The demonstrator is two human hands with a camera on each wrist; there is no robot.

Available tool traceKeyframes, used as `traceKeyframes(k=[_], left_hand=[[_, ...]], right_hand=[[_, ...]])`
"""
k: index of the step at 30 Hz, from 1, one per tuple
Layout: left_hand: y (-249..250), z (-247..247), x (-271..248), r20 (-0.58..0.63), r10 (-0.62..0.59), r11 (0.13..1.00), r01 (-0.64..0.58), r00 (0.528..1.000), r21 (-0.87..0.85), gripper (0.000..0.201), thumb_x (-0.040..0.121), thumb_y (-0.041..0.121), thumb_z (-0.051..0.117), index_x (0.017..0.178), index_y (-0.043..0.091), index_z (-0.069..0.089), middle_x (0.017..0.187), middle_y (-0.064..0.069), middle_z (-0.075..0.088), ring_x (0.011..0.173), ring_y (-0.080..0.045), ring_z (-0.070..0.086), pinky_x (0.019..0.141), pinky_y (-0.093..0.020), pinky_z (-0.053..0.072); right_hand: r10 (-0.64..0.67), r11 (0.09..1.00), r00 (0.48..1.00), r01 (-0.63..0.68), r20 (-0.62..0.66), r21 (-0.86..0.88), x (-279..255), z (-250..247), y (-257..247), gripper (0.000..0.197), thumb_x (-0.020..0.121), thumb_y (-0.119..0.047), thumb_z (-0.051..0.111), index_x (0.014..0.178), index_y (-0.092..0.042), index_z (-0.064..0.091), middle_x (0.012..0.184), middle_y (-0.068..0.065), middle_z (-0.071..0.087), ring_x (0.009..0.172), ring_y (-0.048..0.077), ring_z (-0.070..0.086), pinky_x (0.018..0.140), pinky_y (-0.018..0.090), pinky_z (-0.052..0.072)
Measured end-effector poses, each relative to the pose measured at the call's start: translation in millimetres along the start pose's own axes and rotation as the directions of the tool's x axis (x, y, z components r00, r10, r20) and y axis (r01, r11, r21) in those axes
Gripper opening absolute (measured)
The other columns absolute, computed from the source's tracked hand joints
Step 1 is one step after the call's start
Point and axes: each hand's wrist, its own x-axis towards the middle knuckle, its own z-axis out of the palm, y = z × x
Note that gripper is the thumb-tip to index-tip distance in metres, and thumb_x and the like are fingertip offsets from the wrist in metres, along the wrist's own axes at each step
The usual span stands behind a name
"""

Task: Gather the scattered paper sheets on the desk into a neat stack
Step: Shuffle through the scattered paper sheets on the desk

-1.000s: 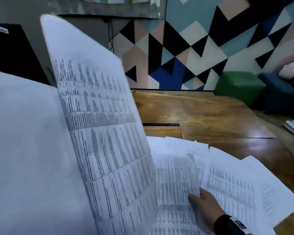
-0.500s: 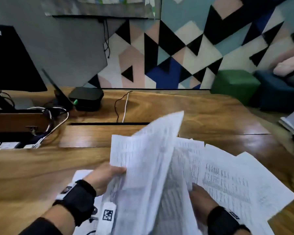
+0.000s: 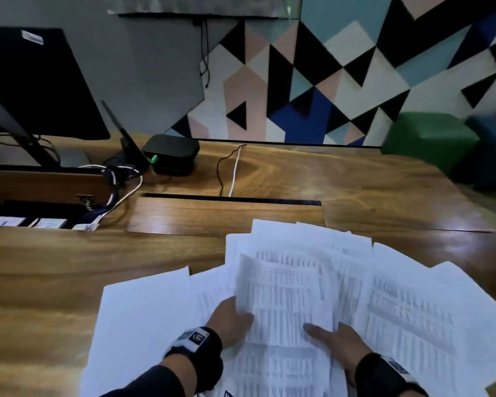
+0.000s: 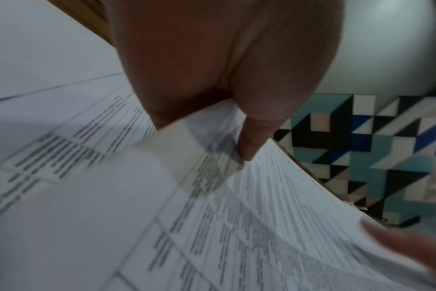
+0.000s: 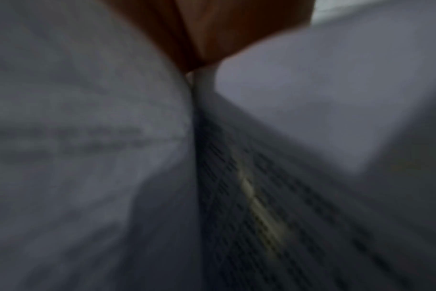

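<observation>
Several printed paper sheets (image 3: 407,310) lie fanned over the near right of the wooden desk (image 3: 40,276). A blank sheet (image 3: 143,316) lies at their left. My left hand (image 3: 241,313) pinches the left edge of the top printed bundle (image 3: 284,296), which lies low over the pile. In the left wrist view its thumb (image 4: 249,145) presses on the bundle (image 4: 212,216), with the fingers hidden beneath. My right hand (image 3: 327,336) holds the bundle's near right part, thumb on top and fingers under the paper. The right wrist view is blurred, showing only paper (image 5: 87,137).
A black monitor (image 3: 26,81) stands at the far left beside tangled cables (image 3: 118,179). A black box (image 3: 171,154) and two loose wires (image 3: 232,170) lie behind a cable slot (image 3: 232,199). A green pouf (image 3: 430,138) stands beyond the desk's right edge.
My left hand has brought the raised sheets down from in front of the camera onto the pile, where they now lie almost flat. The right hand stayed at the pile and now grips them.
</observation>
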Motion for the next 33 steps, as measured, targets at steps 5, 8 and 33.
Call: traceKeyframes(k=[5, 8, 33], left_hand=[[-25, -20, 0, -0.324, -0.048, 0.997, 0.067, 0.945, 0.048, 0.042, 0.084, 0.045, 0.064, 0.117, 0.019, 0.062, 0.112, 0.0, 0.065, 0.102, -0.017, 0.063, 0.093, -0.033, 0.05], [-54, -46, -3, -0.54, -0.098, 0.924, 0.278, 0.836, 0.263, 0.064, 0.079, 0.05, 0.065, 0.132, 0.018, 0.051, 0.131, -0.008, 0.054, 0.123, -0.027, 0.05, 0.101, -0.04, 0.044], [-57, -62, 1, -0.456, -0.22, 0.664, 0.475, 0.862, 0.577, 0.045, 0.085, 0.032, 0.055, 0.123, 0.013, 0.041, 0.123, -0.01, 0.049, 0.108, -0.027, 0.06, 0.077, -0.031, 0.049]], right_hand=[[-0.134, 0.971, 0.982, 0.104, -0.132, -0.214, 14, -1, 16, 0.045, 0.071, -0.021, 0.084, 0.111, -0.004, 0.07, 0.102, 0.009, 0.076, 0.093, 0.029, 0.072, 0.094, 0.051, 0.054], [-0.174, 0.969, 0.973, 0.142, -0.154, -0.2, 15, -6, 17, 0.029, 0.078, -0.012, 0.078, 0.105, -0.005, 0.07, 0.099, 0.01, 0.076, 0.091, 0.029, 0.073, 0.093, 0.052, 0.054], [-0.171, 0.964, 0.977, 0.138, -0.128, -0.228, 4, -5, 24, 0.014, 0.085, -0.014, 0.071, 0.098, -0.011, 0.067, 0.101, 0.011, 0.074, 0.095, 0.033, 0.069, 0.097, 0.053, 0.051]])
